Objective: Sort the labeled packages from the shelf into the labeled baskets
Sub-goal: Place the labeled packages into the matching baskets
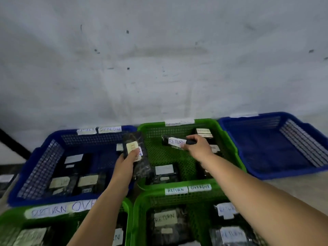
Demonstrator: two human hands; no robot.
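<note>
While your right hand (197, 148) pinches the RETURN package (174, 142) above the green basket (229, 139) for dropping, your left hand (128, 158) grips another package (135, 150), label up for reading.

Bare floor in right blue basket (262, 157)

A black package (174, 141) labeled RETURN hangs in the right hand (198, 148) above the far green basket (230, 144). The left hand (126, 161) holds another black package (136, 150) upright between that basket and the blue basket (35, 162).
</note>
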